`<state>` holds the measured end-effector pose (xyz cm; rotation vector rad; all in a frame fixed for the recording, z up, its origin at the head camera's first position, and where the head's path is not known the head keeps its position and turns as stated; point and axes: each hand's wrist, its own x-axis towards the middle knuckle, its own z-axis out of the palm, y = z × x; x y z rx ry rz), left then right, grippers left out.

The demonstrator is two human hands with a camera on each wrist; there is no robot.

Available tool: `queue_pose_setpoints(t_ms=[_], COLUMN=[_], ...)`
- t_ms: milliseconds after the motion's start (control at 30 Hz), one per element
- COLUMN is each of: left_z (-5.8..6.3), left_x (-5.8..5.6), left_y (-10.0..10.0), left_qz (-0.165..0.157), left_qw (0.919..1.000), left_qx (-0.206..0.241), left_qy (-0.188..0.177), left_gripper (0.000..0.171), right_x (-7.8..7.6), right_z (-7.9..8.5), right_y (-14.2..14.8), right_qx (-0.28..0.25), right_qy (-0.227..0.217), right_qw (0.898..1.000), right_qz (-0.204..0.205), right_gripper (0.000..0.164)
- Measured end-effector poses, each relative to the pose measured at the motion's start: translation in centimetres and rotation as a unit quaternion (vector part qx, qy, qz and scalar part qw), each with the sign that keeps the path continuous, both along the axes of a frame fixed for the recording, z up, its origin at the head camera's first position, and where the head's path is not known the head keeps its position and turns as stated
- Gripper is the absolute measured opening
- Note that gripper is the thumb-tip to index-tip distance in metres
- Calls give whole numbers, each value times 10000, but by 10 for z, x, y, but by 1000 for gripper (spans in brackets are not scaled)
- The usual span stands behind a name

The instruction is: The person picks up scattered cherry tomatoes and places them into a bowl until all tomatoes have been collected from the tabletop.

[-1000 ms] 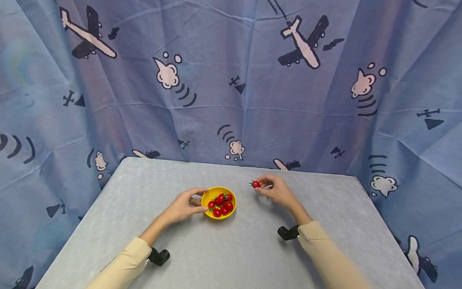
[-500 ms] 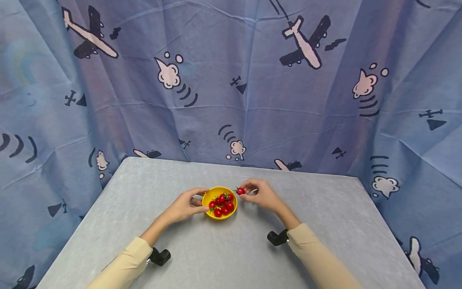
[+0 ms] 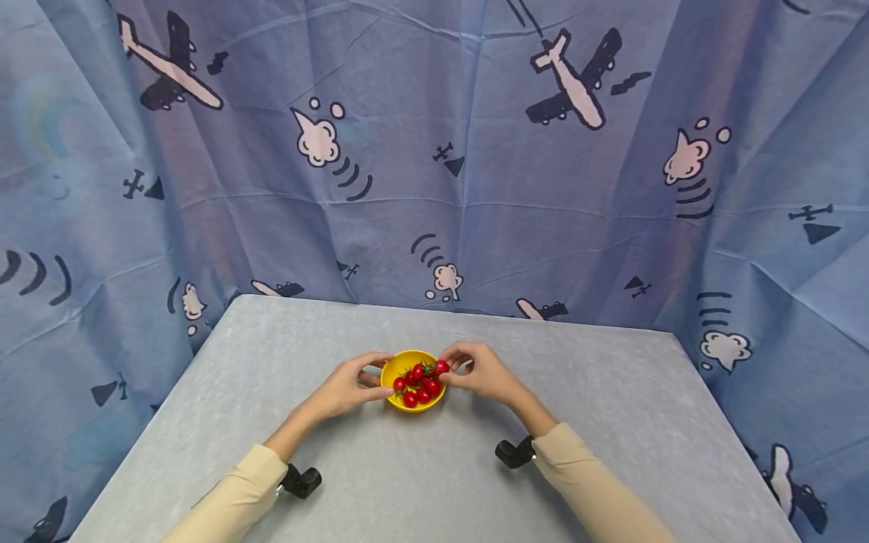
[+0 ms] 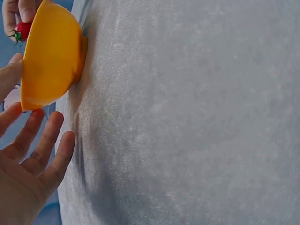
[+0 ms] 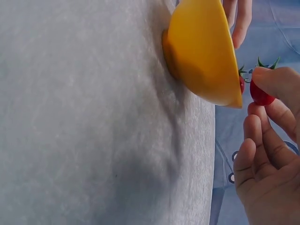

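Note:
A small yellow bowl [image 3: 399, 365] stands on the table with several red cherry tomatoes [image 3: 410, 400] inside, green stems on them. My left hand [image 3: 346, 388] holds the bowl's left side, thumb on the near rim and index finger on the far rim; the other fingers spread loosely beside its wall in the left wrist view. Between thumb and fingertips, my right hand [image 3: 480, 371] pinches one cherry tomato [image 5: 261, 93] by its stem end, just above the bowl's right rim. In the right wrist view another tomato peeks over that rim.
A pale grey cloth covers the table [image 3: 380, 483]. Behind it hangs a blue curtain [image 3: 380, 188] printed with airplanes and clouds. Each wrist wears a black camera mount [image 3: 302, 483] below the hand, close over the table.
My right hand has moved left and slightly nearer with its cherry tomato, from right of the bowl to over its right rim. My left hand stays on the bowl.

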<state>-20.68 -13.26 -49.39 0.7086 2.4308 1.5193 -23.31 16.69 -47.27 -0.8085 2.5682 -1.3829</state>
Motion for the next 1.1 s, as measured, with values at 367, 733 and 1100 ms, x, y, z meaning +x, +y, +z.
queue_pose_setpoints(t_ms=[367,733,1100], left_z=[-2,-3,-1], left_x=[-1,0,0], left_y=[1,3,0], left_qz=[-27,-7,66], left_qw=[10000,10000,10000], left_qx=[40,54,21], left_qy=[-2,1,-50], left_gripper=[58,58,57], right_x=[1,2,26], right_z=[1,5,20], right_y=[-2,24,53], right_qx=[-86,-510,-618], right_qy=[-58,59,76], right_qw=[9999,9983,9955], right_qz=[-8,-283,-711], right_gripper=[24,20,11])
